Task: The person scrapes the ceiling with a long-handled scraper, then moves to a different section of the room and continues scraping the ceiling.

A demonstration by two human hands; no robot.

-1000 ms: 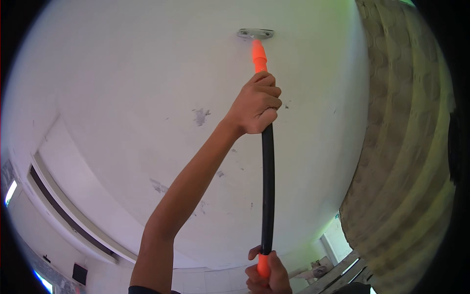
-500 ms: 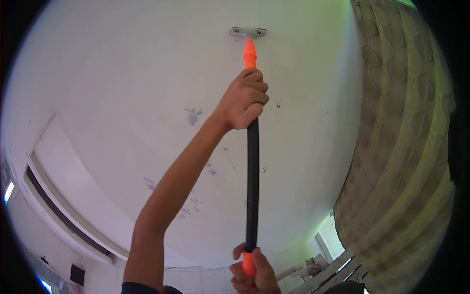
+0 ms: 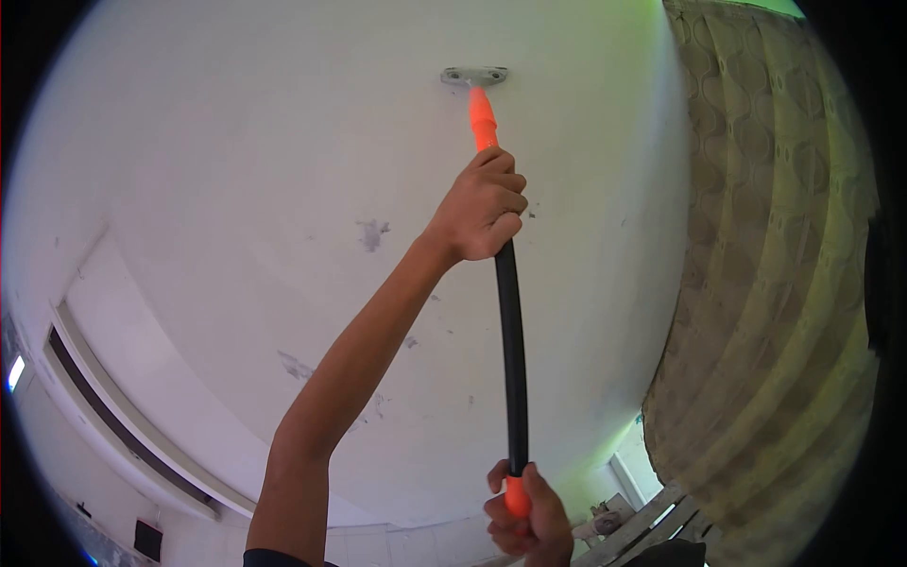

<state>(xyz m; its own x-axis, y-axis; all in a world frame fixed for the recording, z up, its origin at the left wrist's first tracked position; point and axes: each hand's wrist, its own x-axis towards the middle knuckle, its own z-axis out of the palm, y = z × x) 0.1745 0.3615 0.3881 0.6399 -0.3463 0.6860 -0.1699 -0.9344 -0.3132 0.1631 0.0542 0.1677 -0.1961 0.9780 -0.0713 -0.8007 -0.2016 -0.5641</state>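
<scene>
A long pole with a black shaft and orange ends reaches up the white wall. At its top, a flat grey-white tool head lies against the wall surface. My left hand is wrapped round the upper part of the pole, just below the orange collar. Lower down, my right hand grips the orange end of the pole, with the thumb along its side. Grey patches mark the wall left of the pole.
A patterned beige curtain or sheet hangs on the right. Wooden slats stand at the lower right. At the left is a white frame with a dark gap. A small black box is at the lower left.
The tool head has moved slightly down the wall. My right hand has shifted right with the pole's lower end, so the pole now slants. My left hand has moved slightly down and right.
</scene>
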